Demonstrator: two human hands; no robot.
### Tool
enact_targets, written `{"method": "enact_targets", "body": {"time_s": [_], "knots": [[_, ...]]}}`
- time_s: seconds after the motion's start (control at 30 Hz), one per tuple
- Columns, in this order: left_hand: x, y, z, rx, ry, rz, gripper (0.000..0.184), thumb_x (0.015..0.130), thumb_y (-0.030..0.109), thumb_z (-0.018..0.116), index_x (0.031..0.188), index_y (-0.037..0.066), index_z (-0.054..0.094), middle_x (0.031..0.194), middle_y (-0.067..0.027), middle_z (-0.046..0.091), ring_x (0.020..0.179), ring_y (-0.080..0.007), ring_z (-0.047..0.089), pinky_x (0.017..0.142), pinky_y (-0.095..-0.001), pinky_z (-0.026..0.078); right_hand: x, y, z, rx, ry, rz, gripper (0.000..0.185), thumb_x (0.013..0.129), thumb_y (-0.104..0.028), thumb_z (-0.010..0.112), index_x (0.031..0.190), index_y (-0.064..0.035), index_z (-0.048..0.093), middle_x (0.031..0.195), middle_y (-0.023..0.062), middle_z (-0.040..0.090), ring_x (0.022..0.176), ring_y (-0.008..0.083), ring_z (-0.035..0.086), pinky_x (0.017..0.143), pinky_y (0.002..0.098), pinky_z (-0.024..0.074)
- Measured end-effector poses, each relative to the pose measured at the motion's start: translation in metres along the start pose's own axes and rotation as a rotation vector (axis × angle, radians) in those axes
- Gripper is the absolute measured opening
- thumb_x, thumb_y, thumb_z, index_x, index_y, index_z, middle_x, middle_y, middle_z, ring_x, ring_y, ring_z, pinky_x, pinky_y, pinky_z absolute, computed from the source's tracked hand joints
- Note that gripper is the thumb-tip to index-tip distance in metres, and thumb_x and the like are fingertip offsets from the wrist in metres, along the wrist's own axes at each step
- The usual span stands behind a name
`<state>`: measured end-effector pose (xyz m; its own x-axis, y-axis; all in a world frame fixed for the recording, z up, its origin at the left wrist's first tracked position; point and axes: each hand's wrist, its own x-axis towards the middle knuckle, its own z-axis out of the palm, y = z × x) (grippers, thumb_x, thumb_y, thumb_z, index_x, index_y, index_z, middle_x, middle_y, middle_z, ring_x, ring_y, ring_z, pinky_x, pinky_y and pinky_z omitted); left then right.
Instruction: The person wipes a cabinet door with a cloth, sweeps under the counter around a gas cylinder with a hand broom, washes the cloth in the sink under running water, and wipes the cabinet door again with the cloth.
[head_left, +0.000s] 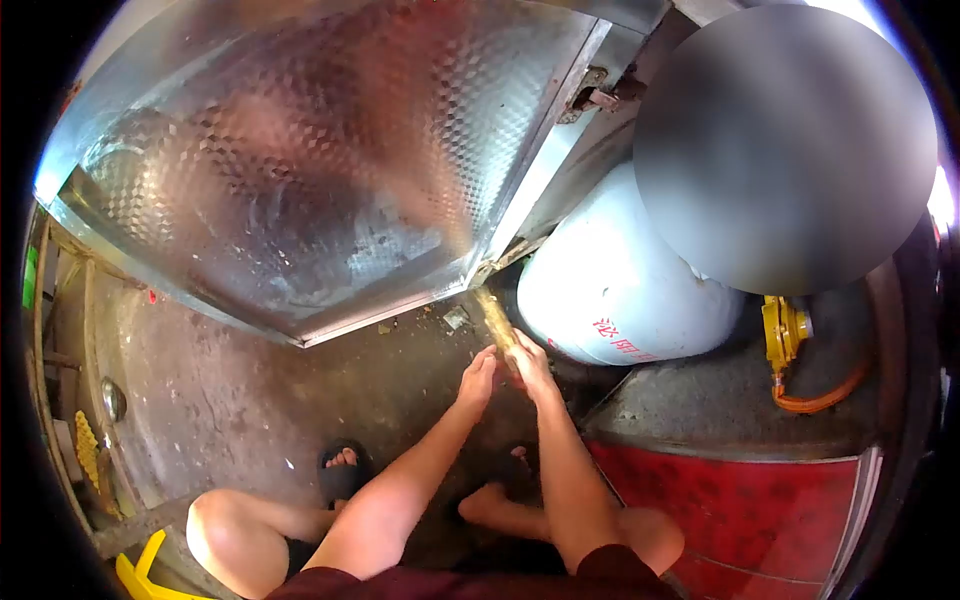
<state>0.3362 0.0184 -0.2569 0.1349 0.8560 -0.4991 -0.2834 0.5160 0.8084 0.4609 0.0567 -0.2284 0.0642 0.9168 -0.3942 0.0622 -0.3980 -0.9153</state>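
My right hand (532,368) is closed around the lower end of a short, yellowish-brown wooden stick (494,314). The stick slants up and left, its far end at the lower corner of a patterned shiny metal door (330,170). Just left of the stick is my left hand (479,377), its fingers loosely extended with no object visible in them. A pale gas cylinder (610,280) with red lettering stands right beside my right hand, behind the door's edge.
A yellow gas regulator (785,332) with an orange hose (825,400) lies to the right. Below it is a red panel (730,510). A rusty latch (590,98) is on the door's edge. A yellow plastic piece (150,575) sits at lower left. A blurred oval covers the upper right.
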Motion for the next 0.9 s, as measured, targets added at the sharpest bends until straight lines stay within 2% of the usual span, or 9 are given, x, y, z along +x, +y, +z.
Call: {"method": "enact_targets", "body": {"time_s": [0.1,0.23,0.3,0.4,0.5,0.53,0.63,0.77,0.9], "knots": [[-0.002,-0.015,-0.002,-0.074,-0.027,-0.139,0.041,0.097,0.031,0.044,0.13,0.008,0.05,0.111,-0.008,0.06,0.088,-0.0157,0.059,0.076,-0.0298,0.048,-0.011,0.028,-0.004,-0.145,0.217,-0.049,0.059,0.078,-0.016,0.053,0.136,-0.0029,0.044,0.089,0.0051,0.061,0.058,0.0084,0.049,0.052,0.0241,0.0426],[0.018,-0.067,-0.01,0.057,0.003,-0.039,0.037,0.094,0.031,0.045,0.123,0.012,0.056,0.104,-0.0075,0.062,0.08,-0.0156,0.06,0.065,-0.0307,0.049,0.041,0.062,0.035,-0.6,0.525,-0.01,0.051,0.082,-0.024,0.053,0.13,-0.0074,0.047,0.102,0.0274,0.063,0.105,0.0421,0.057,0.092,0.0456,0.0427],[-0.001,-0.023,-0.012,-0.031,0.019,-0.161,0.042,0.095,0.033,0.043,0.131,0.012,0.049,0.108,-0.0098,0.06,0.08,-0.0176,0.061,0.065,-0.0316,0.049,0.063,0.043,0.031,-0.12,0.169,0.323,0.037,0.085,-0.022,0.054,0.12,-0.0107,0.055,0.075,0.0096,0.059,0.054,0.0191,0.056,0.042,0.0316,0.0426],[0.003,-0.003,-0.022,-0.061,0.028,-0.13,0.048,0.095,0.035,0.041,0.138,0.013,0.04,0.116,-0.0115,0.057,0.082,-0.0193,0.062,0.066,-0.0322,0.049,0.039,-0.01,0.029,0.078,-0.092,0.195,0.041,0.083,-0.017,0.056,0.124,-0.0139,0.055,0.069,0.0004,0.051,0.042,0.0051,0.037,0.035,0.0193,0.0236],[0.011,-0.013,-0.032,-0.08,0.035,-0.118,0.047,0.095,0.034,0.042,0.137,0.014,0.041,0.115,-0.0125,0.058,0.082,-0.0197,0.063,0.065,-0.0328,0.05,0.021,0.05,0.015,-0.347,0.024,-0.297,0.058,0.08,-0.018,0.056,0.134,-0.0004,0.045,0.11,0.0212,0.061,0.096,0.0281,0.062,0.082,0.0362,0.0482],[0.012,-0.016,-0.032,-0.034,0.062,-0.139,0.046,0.095,0.033,0.042,0.136,0.013,0.042,0.114,-0.0135,0.059,0.081,-0.0204,0.063,0.064,-0.033,0.05,-0.001,0.043,0.022,-0.339,0.116,-0.2,0.055,0.081,-0.015,0.053,0.133,0.0003,0.044,0.121,0.0265,0.054,0.117,0.0339,0.051,0.099,0.0415,0.038],[0.01,-0.028,-0.036,-0.004,0.105,-0.218,0.045,0.094,0.032,0.043,0.134,0.012,0.044,0.111,-0.0136,0.06,0.078,-0.0207,0.064,0.062,-0.0326,0.049,0.023,0.091,0.033,-0.552,0.562,-0.346,0.046,0.084,-0.017,0.054,0.129,-0.0099,0.045,0.096,0.0138,0.063,0.08,0.0268,0.063,0.07,0.0356,0.0509],[0.002,-0.031,-0.047,0.004,0.104,-0.254,0.043,0.095,0.032,0.043,0.132,0.012,0.045,0.109,-0.0132,0.06,0.075,-0.0212,0.064,0.061,-0.0322,0.049,0.06,0.039,0.044,0.19,0.101,0.273,0.033,0.086,-0.016,0.053,0.119,-0.0125,0.051,0.067,0.0013,0.047,0.042,0.0082,0.042,0.032,0.0237,0.0268],[0.0,-0.025,-0.061,-0.052,0.143,-0.262,0.041,0.095,0.031,0.043,0.132,0.012,0.046,0.108,-0.0122,0.06,0.074,-0.0211,0.064,0.059,-0.032,0.049,0.037,0.012,0.026,-0.431,-0.186,-0.169,0.059,0.082,-0.018,0.056,0.137,-0.0046,0.041,0.088,0.0103,0.063,0.06,0.0178,0.057,0.054,0.0298,0.0476]]}}
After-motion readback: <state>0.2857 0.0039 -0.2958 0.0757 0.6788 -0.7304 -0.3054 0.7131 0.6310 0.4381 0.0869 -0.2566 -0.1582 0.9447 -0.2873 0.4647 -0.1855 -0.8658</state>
